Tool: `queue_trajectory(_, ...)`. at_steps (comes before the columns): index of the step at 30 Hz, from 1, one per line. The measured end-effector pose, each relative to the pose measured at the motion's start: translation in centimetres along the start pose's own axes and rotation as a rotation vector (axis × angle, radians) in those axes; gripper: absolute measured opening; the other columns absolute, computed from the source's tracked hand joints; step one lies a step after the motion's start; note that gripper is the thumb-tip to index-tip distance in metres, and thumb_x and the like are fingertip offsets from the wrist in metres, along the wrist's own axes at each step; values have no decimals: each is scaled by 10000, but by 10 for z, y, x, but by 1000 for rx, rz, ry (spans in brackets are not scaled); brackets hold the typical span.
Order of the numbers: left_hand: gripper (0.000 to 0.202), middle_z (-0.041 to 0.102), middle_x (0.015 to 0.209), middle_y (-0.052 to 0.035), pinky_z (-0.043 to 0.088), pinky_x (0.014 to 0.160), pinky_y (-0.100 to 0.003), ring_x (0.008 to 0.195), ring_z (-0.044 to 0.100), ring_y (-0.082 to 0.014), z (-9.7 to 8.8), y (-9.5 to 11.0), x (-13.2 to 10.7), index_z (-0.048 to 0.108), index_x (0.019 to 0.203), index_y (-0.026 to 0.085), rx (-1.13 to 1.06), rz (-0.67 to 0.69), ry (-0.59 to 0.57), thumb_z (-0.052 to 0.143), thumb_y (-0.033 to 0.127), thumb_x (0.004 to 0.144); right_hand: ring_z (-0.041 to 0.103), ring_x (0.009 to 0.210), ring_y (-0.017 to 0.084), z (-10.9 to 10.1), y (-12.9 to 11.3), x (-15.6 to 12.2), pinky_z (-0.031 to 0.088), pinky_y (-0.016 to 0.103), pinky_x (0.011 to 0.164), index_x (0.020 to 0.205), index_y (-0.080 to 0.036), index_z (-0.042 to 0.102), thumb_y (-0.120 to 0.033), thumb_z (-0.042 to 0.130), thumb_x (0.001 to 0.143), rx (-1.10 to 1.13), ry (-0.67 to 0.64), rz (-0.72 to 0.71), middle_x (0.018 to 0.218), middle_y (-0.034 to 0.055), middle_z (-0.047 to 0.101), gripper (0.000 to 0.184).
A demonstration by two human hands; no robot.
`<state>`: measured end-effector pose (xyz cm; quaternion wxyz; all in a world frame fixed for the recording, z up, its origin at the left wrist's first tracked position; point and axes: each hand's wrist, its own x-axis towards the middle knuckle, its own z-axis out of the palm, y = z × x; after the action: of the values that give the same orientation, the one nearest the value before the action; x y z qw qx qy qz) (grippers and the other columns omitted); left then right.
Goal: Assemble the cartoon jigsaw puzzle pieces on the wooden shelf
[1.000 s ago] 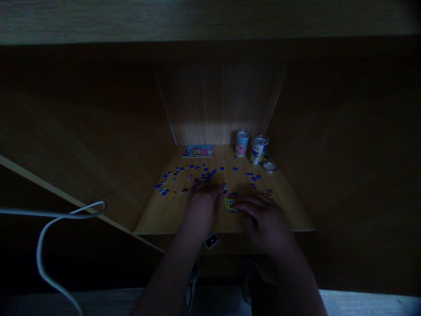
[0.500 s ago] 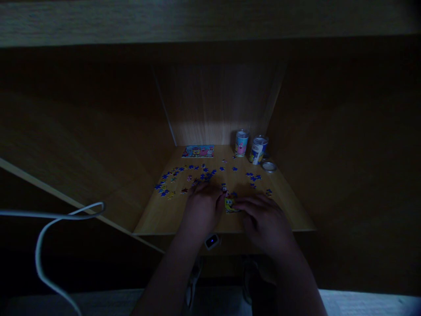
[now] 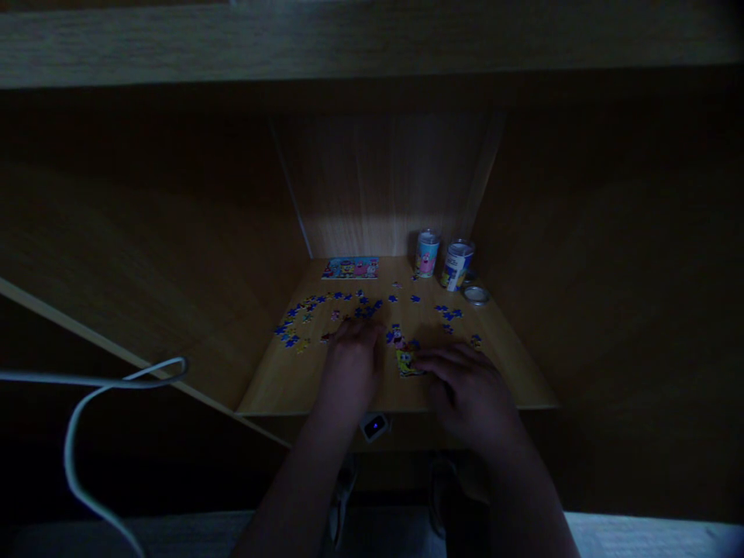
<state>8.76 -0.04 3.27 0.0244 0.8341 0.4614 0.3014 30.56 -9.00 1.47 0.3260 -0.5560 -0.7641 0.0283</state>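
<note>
A small joined section of a jigsaw puzzle point(image 3: 405, 359), with a yellow cartoon face, lies near the front of the wooden shelf board point(image 3: 279, 399). My right hand point(image 3: 473, 387) rests at its right side, fingers stretched out and fingertips touching the section. Just above the section sit a pinkish puzzle piece and blue ones point(image 3: 397, 338). To the left, apart from the section, my left hand point(image 3: 352, 364) is low over the board among loose puzzle pieces point(image 3: 367, 311). Its fingers reach forward and seem loosely apart; the tips are dim, and nothing shows in them.
Loose pieces form an arc point(image 3: 291, 318) on the left; several lie right point(image 3: 449, 313). Behind are a picture card point(image 3: 350, 268), two cans point(image 3: 427, 254) point(image 3: 456, 266) and a round lid point(image 3: 476, 295). Cabinet walls flank the board. A white cable point(image 3: 73, 434) hangs left.
My left hand has moved left, away from the joined section, uncovering the pink and blue pieces above it. My right hand stays nearly still at the section's right side.
</note>
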Motion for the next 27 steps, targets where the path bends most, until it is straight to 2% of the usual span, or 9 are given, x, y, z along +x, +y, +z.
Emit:
queue_trajectory(4, 476, 821, 1220, -95, 591, 1079, -495, 1180, 720, -315, -3, 4, 1, 823, 1185, 216, -17, 64, -126, 603, -77, 882, 744, 1198, 273, -1, -1, 0, 581, 514, 1111, 1248, -310, 806, -97, 637, 948, -4, -15, 2, 1334, 3, 834, 404)
queue_trajectory(8, 434, 824, 1213, -95, 579, 1065, -490, 1162, 718, -312, -4, 5, 1, 850, 1168, 223, -38, 83, -175, 621, -49, 919, 742, 1195, 276, -2, -2, 1, 581, 518, 1110, 1255, -317, 807, -84, 637, 938, 3, -15, 7, 1335, 4, 834, 428)
queue_trajectory(16, 492, 828, 1187, -69, 576, 1057, -474, 1150, 721, -300, -6, 7, 1, 858, 1161, 248, -71, 85, -168, 625, -81, 879, 745, 1194, 275, -3, -2, 2, 588, 492, 1090, 1227, -322, 825, -78, 646, 931, -8, -13, 8, 1321, 3, 839, 423)
queue_trajectory(20, 444, 826, 1188, -73, 588, 1063, -482, 1151, 728, -300, -6, 9, 1, 846, 1142, 238, -72, 86, -164, 628, -67, 904, 744, 1195, 271, -3, -3, 1, 590, 495, 1088, 1245, -313, 819, -74, 632, 922, 2, -13, 9, 1327, -2, 836, 443)
queue_trajectory(24, 341, 824, 1297, -95, 557, 1167, -524, 1263, 728, -303, -2, 9, 1, 823, 1143, 211, -80, 113, -136, 632, -18, 978, 750, 1187, 273, -2, -2, 1, 588, 507, 1102, 1236, -315, 821, -74, 634, 921, -3, -2, 4, 1319, 3, 840, 439)
queue_trajectory(27, 347, 822, 1349, -97, 547, 1194, -547, 1321, 721, -309, 1, 7, 0, 818, 1173, 210, -71, 146, -165, 640, -17, 980, 755, 1187, 271, -2, -2, 1, 595, 509, 1099, 1243, -324, 822, -75, 633, 927, -11, 1, 2, 1323, 4, 840, 446)
